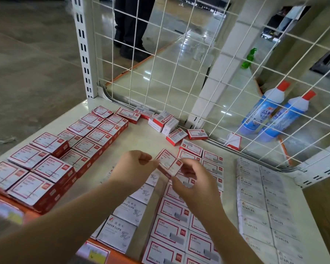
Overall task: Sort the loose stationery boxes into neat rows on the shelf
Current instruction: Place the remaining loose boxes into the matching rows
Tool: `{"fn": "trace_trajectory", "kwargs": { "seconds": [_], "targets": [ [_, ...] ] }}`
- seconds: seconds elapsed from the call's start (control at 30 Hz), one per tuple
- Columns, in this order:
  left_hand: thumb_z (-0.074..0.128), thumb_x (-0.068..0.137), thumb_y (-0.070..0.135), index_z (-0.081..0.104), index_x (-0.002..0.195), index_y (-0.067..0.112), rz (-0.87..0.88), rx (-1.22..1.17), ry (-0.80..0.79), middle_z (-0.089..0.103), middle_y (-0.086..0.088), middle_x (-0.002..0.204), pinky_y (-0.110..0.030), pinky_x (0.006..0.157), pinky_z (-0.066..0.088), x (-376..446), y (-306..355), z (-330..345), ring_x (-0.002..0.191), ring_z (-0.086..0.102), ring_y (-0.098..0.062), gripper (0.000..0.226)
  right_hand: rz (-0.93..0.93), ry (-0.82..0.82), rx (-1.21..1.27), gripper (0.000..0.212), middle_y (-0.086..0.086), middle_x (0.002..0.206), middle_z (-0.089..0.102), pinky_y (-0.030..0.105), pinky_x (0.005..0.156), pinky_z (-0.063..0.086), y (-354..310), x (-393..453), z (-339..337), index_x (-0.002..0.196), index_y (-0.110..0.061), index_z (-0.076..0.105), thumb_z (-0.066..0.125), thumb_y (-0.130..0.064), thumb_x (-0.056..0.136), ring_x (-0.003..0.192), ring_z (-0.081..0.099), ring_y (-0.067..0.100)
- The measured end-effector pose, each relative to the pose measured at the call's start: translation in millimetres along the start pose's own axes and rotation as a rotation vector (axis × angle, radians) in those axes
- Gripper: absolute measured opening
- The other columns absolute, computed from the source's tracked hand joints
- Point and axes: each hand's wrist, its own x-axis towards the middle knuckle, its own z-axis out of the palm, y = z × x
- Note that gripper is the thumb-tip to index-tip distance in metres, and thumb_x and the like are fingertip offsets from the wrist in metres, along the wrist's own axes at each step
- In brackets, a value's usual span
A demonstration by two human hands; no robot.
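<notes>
Holding a small red-and-white box (169, 162) just above the middle of the cream shelf (141, 138), the person pinches it from both sides: the left hand (135, 166) has thumb and fingertips closed on its left edge, and the right hand (193, 175) grips its right corner with curled fingers. The box is tilted, its printed face turned up towards them. Nearest the shelf's front edge, at about six o'clock from the hands, lies a column of white paper-clip boxes (129, 208), and just beside it, at five o'clock, neat rows of red-framed staple boxes (176, 223) running back under the right forearm. At four o'clock sit white wrapped packs marked STAPLES (263, 202) in two tidy columns. Out at nine o'clock, larger red-and-white boxes (44, 168) stand in rows that stretch back towards eleven o'clock. Farther off, at twelve to one o'clock, several loose boxes (163, 121) lie jumbled at odd angles against the white wire grid (179, 60) that backs the shelf. Beyond the grid, at two o'clock, two blue-and-white bottles with red caps (274, 113) stand on the floor, and at twelve o'clock a person's dark trouser legs (130, 23) show.
</notes>
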Motion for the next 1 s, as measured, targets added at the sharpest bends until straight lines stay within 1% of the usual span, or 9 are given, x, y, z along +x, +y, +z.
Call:
{"fn": "trace_trajectory", "kwargs": {
  "seconds": [0.1, 0.2, 0.33, 0.43, 0.53, 0.63, 0.73, 0.9, 1.0],
  "targets": [
    [0.058, 0.09, 0.024, 0.063, 0.113, 0.015, 0.063, 0.042, -0.092, 0.067, 0.005, 0.102, -0.014, 0.072, 0.045, 0.3, -1.1, -6.9, 0.092, 0.062, -0.008, 0.026, -0.033, -0.033, -0.029, 0.039, -0.034, 0.099, 0.049, 0.001, 0.075, 0.037, 3.2, 1.5, -8.5, 0.114, -0.041, 0.046, 0.065, -0.035, 0.08, 0.095, 0.046, -0.018],
    [0.058, 0.089, 0.025, 0.064, 0.11, 0.019, 0.095, 0.066, -0.137, 0.067, 0.013, 0.095, -0.009, 0.065, 0.045, -1.2, -3.7, -9.1, 0.088, 0.063, -0.003, 0.022, -0.057, -0.049, -0.031, 0.048, -0.03, 0.107, 0.051, 0.002, 0.081, 0.039, 7.6, 4.9, -12.3, 0.126, -0.04, 0.045, 0.063, -0.027, 0.083, 0.102, 0.046, -0.016],
    [0.057, 0.091, 0.02, 0.06, 0.118, 0.019, 0.118, 0.074, -0.124, 0.067, 0.01, 0.107, -0.011, 0.069, 0.046, -3.1, -10.2, -2.7, 0.095, 0.063, -0.006, 0.028, -0.078, -0.072, 0.004, 0.052, -0.039, 0.107, 0.044, -0.005, 0.078, 0.033, 4.1, 7.5, -15.4, 0.125, -0.046, 0.039, 0.061, -0.02, 0.086, 0.102, 0.042, -0.024],
    [0.054, 0.092, 0.016, 0.058, 0.122, 0.02, 0.148, 0.08, -0.083, 0.066, 0.008, 0.11, -0.017, 0.081, 0.048, -2.6, -15.1, 0.0, 0.099, 0.062, -0.008, 0.031, -0.091, -0.082, -0.027, 0.05, -0.039, 0.106, 0.041, -0.004, 0.078, 0.03, 1.5, 6.8, -12.9, 0.129, -0.041, 0.043, 0.062, -0.024, 0.086, 0.1, 0.038, -0.025],
    [0.052, 0.093, 0.015, 0.058, 0.122, 0.021, 0.183, 0.111, -0.044, 0.066, 0.01, 0.106, -0.026, 0.091, 0.049, -3.7, -18.0, 0.2, 0.101, 0.06, -0.008, 0.031, -0.113, -0.07, -0.039, 0.044, -0.041, 0.102, 0.036, -0.008, 0.074, 0.027, -0.9, 2.7, -9.6, 0.118, -0.045, 0.041, 0.063, -0.027, 0.085, 0.094, 0.034, -0.031],
    [0.05, 0.094, 0.015, 0.055, 0.125, 0.023, 0.225, 0.159, -0.011, 0.061, 0.015, 0.101, -0.019, 0.089, 0.046, -5.7, -18.7, -0.3, 0.102, 0.057, -0.006, 0.032, -0.107, -0.073, -0.038, 0.041, -0.041, 0.098, 0.036, -0.007, 0.073, 0.027, -3.3, -0.8, -6.5, 0.106, -0.05, 0.034, 0.063, -0.03, 0.084, 0.091, 0.034, -0.03],
    [0.048, 0.095, 0.017, 0.052, 0.127, 0.024, 0.253, 0.201, 0.013, 0.054, 0.019, 0.095, -0.013, 0.083, 0.042, -7.2, -17.8, -1.2, 0.097, 0.054, -0.003, 0.033, -0.099, -0.067, -0.042, 0.039, -0.039, 0.097, 0.038, -0.001, 0.074, 0.029, -3.9, -1.9, -4.1, 0.104, -0.049, 0.034, 0.063, -0.035, 0.082, 0.091, 0.038, -0.024],
    [0.048, 0.095, 0.018, 0.051, 0.13, 0.023, 0.244, 0.216, 0.002, 0.055, 0.017, 0.102, -0.019, 0.089, 0.046, -7.1, -15.8, -2.1, 0.103, 0.055, -0.006, 0.035, -0.108, -0.055, -0.05, 0.035, -0.038, 0.097, 0.042, -0.001, 0.074, 0.031, -3.5, -2.4, -3.7, 0.095, -0.053, 0.036, 0.064, -0.037, 0.081, 0.094, 0.04, -0.024],
    [0.047, 0.096, 0.019, 0.05, 0.13, 0.023, 0.245, 0.222, 0.012, 0.053, 0.017, 0.102, -0.017, 0.087, 0.044, -7.4, -15.4, -2.7, 0.102, 0.053, -0.004, 0.035, -0.111, -0.039, -0.039, 0.035, -0.037, 0.097, 0.045, -0.004, 0.075, 0.031, -2.8, -3.6, -4.3, 0.094, -0.054, 0.038, 0.065, -0.037, 0.08, 0.097, 0.041, -0.024]
  ]
}}
